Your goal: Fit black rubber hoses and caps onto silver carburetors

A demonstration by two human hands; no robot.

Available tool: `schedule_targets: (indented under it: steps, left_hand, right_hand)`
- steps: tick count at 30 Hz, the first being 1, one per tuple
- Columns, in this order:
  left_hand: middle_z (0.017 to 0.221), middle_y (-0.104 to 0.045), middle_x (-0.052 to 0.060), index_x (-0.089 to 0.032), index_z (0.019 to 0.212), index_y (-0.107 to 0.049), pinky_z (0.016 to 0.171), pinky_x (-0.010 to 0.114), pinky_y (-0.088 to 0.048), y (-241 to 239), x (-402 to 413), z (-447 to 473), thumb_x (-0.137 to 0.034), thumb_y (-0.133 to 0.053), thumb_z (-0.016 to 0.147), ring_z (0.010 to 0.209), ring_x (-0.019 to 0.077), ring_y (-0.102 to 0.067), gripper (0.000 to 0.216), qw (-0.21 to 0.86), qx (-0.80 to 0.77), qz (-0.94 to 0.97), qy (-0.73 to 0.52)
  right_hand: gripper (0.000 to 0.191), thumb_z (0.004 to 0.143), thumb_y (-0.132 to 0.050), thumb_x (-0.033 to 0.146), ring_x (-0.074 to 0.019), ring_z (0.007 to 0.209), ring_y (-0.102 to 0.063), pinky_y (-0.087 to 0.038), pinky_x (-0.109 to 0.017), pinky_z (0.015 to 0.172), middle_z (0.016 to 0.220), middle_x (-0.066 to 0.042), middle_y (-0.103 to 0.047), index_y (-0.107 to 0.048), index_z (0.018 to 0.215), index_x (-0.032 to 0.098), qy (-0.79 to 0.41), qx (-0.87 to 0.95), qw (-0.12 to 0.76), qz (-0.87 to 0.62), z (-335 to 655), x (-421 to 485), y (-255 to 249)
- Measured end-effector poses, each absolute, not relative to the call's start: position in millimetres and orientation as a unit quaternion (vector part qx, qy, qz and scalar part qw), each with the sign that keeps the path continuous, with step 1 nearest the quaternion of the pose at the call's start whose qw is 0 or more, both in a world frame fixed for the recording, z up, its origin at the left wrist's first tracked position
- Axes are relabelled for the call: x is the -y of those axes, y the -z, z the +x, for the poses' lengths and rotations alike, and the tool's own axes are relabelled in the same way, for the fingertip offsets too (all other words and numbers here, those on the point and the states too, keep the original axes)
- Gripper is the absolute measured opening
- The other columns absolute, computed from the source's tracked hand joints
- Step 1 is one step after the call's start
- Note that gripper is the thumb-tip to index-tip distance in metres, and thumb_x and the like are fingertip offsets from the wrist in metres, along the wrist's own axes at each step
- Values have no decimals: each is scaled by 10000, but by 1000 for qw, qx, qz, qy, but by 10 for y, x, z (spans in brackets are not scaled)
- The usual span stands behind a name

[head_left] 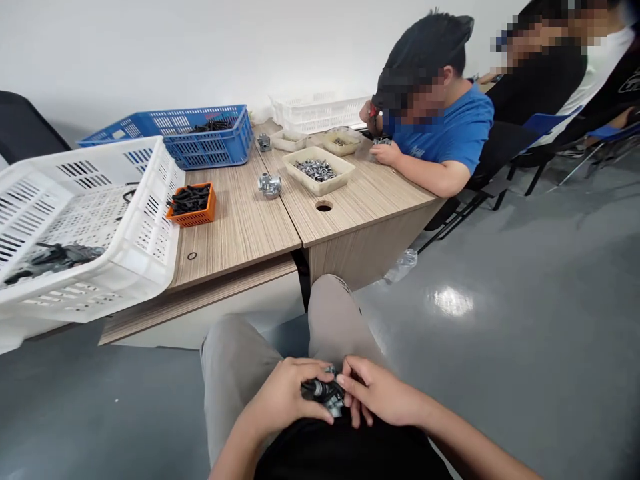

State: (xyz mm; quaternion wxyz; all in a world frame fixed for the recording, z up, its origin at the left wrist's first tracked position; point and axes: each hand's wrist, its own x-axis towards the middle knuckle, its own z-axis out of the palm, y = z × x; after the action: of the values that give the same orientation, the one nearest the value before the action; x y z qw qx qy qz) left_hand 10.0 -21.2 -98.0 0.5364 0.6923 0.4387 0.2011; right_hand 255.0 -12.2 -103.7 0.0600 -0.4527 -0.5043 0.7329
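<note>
Your left hand (286, 395) and right hand (381, 398) sat close together low over your lap, knuckles up, with the fingers curled inward and the fingertips almost meeting. Both bare forearms angled in toward each other from the bottom edge, wrists slightly bent.

No text, number or brand readable anywhere; only candidates below, none legible. Faint pale print low on the front of the bright blue short-sleeved T-shirt (460, 130) worn by the seated co-worker at the desk; too small and blurred to make out a single letter. White curved lettering or graphic on the black garment (629, 81) of the person at the far right edge; cut off by the frame, unreadable. Small black and silver metal part (323, 392) at the lap; surface too small and blurred to read any marking.
</note>
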Motion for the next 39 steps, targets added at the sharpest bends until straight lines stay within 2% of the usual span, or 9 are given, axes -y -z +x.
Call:
schedule_targets:
  steps: [3, 10, 14, 19, 24, 27, 30, 35, 39]
  left_hand:
    - [1224, -799, 27, -274, 1136, -812, 1051, 296, -532, 937, 164, 107, -480, -867, 815, 1151, 227, -749, 385, 515, -430, 723, -168]
    - [1196, -749, 100, -186, 1131, -749, 1138, 565, -504, 803, 393, 471, -464, -825, 828, 1094, 318, -711, 419, 266, -509, 816, -61]
    - [1213, -760, 78, -199, 1134, -694, 1330, 668, -202, 952, 539, 584, -401, -642, 990, 1220, 286, -685, 254, 211, -532, 811, -123]
    - [1506, -629, 57, -256, 1152, -647, 1214, 891, 19, 955, 646, 569, -340, -608, 983, 1600, 426, -279, 192, 196, -565, 788, -147]
    - [1390, -653, 91, -241, 1105, -642, 1272, 792, -160, 949, 608, 617, -337, -703, 869, 1551, 432, -325, 262, 219, -570, 776, -158]
    - [1141, -710, 42, -253, 1017, -632, 1297, 769, -55, 987, 556, 653, -332, -719, 862, 1491, 379, -427, 195, 211, -567, 780, -159]
    - [1117, -728, 15, -264, 992, -626, 1310, 743, 40, 1012, 519, 665, -329, -730, 870, 1467, 329, -479, 173, 205, -554, 788, -172]
    - [1224, -728, 10, -291, 1081, -647, 1298, 678, -263, 994, 486, 627, -350, -689, 908, 1338, 300, -574, 188, 234, -522, 804, -162]
    - [1221, -711, 19, -292, 1073, -643, 1045, 521, -577, 927, 457, 609, -320, -671, 903, 1285, 307, -568, 174, 257, -509, 812, -125]
  right_hand:
    - [401, 1064, -471, 575, -91, 573, -521, -408, -228, 573, 773, 17, -605, -468, 927, 198, -670, 615, 17, -415, 2638, -5, 1011]
    - [490, 1097, -398, 541, -118, 708, -419, -367, -243, 658, 752, 13, -485, -468, 775, 179, -619, 688, 66, -372, 2614, -9, 1149]
    - [469, 1106, -383, 467, -111, 664, -412, -325, -256, 632, 711, 15, -505, -444, 744, 175, -576, 699, 90, -415, 2557, 77, 1216]
    - [434, 1105, -384, 392, -98, 618, -419, -313, -268, 661, 678, 24, -513, -415, 729, 177, -529, 733, 112, -413, 2526, 136, 1249]
    - [443, 1107, -370, 401, -99, 592, -382, -276, -270, 630, 645, 28, -446, -360, 720, 185, -506, 729, 157, -434, 2485, 220, 1356]
    - [479, 1104, -357, 449, -102, 593, -353, -264, -270, 614, 627, 27, -390, -332, 703, 189, -513, 700, 186, -461, 2472, 263, 1442]
    - [505, 1095, -357, 525, -108, 629, -336, -274, -259, 607, 662, 21, -385, -343, 713, 194, -550, 647, 216, -482, 2472, 294, 1482]
    - [585, 1031, -423, 698, -113, 651, -299, -289, -256, 590, 687, 26, -335, -351, 719, 208, -603, 540, 254, -529, 2468, 353, 1420]
    - [622, 975, -476, 772, -99, 595, -238, -254, -258, 549, 634, 50, -288, -333, 718, 224, -656, 456, 266, -540, 2457, 396, 1373]
